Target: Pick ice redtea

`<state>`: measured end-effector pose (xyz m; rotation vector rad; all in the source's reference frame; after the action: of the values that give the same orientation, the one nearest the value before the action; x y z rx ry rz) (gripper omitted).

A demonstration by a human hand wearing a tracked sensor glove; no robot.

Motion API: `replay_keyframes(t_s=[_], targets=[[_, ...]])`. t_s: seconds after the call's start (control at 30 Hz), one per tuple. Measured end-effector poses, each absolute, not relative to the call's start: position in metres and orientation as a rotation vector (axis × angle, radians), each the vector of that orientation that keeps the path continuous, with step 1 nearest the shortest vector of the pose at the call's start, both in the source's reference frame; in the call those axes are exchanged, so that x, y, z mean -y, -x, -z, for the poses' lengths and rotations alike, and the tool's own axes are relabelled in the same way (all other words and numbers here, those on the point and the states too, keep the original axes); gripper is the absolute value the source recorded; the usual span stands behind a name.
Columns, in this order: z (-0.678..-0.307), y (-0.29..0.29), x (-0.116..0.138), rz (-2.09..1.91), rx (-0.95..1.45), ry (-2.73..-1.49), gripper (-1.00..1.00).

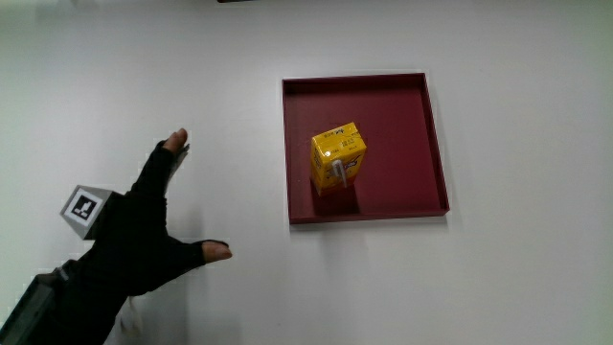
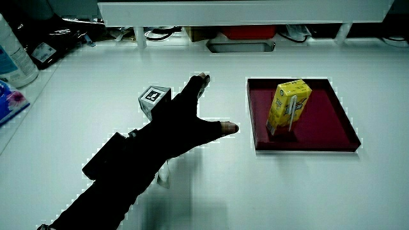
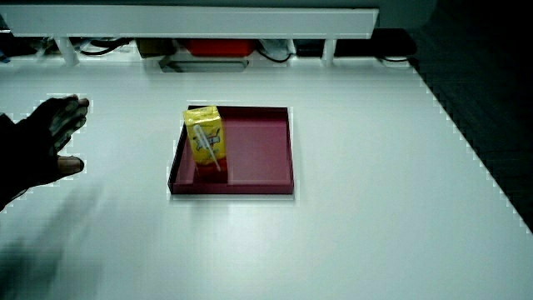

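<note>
A yellow drink carton [image 1: 337,158] with a white straw on its side stands upright in a dark red square tray [image 1: 402,196]. Both side views show the carton [image 2: 288,105] [image 3: 205,138] near the tray's edge closest to the hand. The gloved hand [image 1: 158,225] hovers over the bare white table beside the tray, a hand's width away from it. Its fingers [image 1: 175,144] are stretched out flat and its thumb [image 1: 215,252] points toward the tray. It holds nothing. A small patterned cube [image 1: 84,209] sits on the back of the hand.
The white table [image 1: 498,287] spreads all around the tray [image 2: 307,137]. A low partition [image 2: 243,11] runs along the table's edge farthest from the person, with clutter under it. In a side view, bottles [image 2: 11,57] stand at the table's edge.
</note>
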<state>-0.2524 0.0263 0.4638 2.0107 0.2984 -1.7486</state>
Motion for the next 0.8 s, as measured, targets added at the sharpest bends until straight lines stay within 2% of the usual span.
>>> replay_keyframes(t_s=[0.33, 0.53, 0.8], targets=[[-0.478, 0.222, -0.013, 1.690, -0.285, -2.010, 0.00], [-0.485, 0.202, 0.006, 1.678, -0.268, -2.007, 0.00], [-0.491, 0.167, 0.023, 1.694, -0.210, -1.908, 0.00]])
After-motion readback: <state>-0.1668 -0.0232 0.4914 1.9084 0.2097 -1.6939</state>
